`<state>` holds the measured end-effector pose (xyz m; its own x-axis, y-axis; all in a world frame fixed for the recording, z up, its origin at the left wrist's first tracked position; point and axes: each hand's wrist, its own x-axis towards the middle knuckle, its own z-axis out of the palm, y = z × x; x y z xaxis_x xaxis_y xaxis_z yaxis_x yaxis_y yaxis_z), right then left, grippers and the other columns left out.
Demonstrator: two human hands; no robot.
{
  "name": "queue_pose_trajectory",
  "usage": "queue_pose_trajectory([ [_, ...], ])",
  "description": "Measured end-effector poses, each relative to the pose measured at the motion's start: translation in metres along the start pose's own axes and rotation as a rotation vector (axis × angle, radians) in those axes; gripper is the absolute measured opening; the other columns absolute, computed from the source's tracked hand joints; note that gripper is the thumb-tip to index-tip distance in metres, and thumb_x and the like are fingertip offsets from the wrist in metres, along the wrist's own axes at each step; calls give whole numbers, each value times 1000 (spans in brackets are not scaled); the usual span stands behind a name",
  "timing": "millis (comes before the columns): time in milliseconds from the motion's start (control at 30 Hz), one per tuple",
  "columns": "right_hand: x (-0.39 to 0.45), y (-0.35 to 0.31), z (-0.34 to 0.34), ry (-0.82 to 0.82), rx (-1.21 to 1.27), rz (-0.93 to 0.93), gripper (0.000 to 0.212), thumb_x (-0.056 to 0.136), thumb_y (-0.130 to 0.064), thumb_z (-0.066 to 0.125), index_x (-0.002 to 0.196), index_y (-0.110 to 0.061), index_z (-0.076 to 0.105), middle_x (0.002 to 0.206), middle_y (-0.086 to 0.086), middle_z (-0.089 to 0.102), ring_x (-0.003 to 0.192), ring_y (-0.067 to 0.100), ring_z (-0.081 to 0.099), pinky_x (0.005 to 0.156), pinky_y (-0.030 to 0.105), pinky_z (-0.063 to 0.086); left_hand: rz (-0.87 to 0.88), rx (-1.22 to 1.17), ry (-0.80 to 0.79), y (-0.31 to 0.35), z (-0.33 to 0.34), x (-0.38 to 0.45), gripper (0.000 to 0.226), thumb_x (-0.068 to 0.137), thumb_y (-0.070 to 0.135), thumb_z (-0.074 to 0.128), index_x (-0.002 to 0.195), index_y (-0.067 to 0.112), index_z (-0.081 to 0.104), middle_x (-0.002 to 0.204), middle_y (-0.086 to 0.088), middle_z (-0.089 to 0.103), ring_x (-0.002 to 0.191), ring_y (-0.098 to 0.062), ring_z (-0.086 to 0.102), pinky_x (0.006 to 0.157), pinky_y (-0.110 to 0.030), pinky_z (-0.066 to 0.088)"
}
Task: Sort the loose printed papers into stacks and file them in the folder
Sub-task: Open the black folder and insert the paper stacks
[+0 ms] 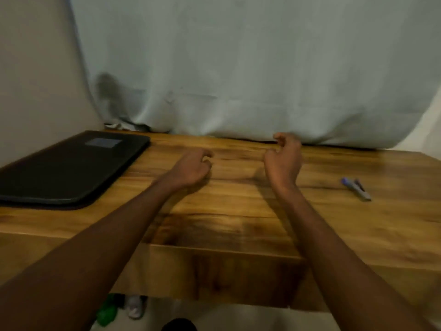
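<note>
Wood-grained and glossy, the brown plank desk [238, 211] carries a flat black rectangular folder [69, 168] with rounded corners at its left edge, near the far left corner; a pale square label sits on its cover, too blurred to read. No printed papers show on the desk. Both bare forearms reach over the middle. The left hand [191, 169] and right hand [284, 158] hover apart, fingers loosely curled, holding nothing. Near the right edge lies a small blue and grey pen-like thing [356, 188], probably a marker, smeared by motion. A pale grey-green cloth [238, 68] hangs along the far edge, hiding whatever is behind.
</note>
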<state>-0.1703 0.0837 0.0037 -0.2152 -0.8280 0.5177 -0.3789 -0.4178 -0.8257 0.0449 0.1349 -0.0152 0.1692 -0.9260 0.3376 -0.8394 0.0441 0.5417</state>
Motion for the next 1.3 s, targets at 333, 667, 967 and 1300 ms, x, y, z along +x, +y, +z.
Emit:
queue_pose_trajectory([
  [333,49,117,-120,-91,-922,276,56,86,-33,63,137,-14,50,150,24,36,138,42,33,111,56,29,97,302,-72,28,73,17,48,104,44,46,145,22,53,150,-4,54,134,-28,51,109,-49,41],
  [667,37,109,-95,-116,-631,-64,11,81,-19,72,91,-17,67,104,17,67,104,38,56,80,36,42,151,272,263,30,36,-25,25,94,29,58,112,22,74,114,-2,75,103,-25,67,93,-41,51],
  [967,-47,-5,88,-460,-183,-22,36,78,-21,67,114,-20,72,118,14,68,106,33,66,89,36,56,-607,817,98,-102,-106,-100,69,96,68,37,142,19,53,150,-20,43,137,-46,39,114,-70,24],
  [1300,-124,-87,203,-627,-194,-75,35,85,-20,71,118,-16,60,139,13,44,124,37,53,99,36,46,-608,414,250,-125,-112,-104,46,102,40,41,142,25,54,147,-16,41,138,-39,37,116,-62,21],
])
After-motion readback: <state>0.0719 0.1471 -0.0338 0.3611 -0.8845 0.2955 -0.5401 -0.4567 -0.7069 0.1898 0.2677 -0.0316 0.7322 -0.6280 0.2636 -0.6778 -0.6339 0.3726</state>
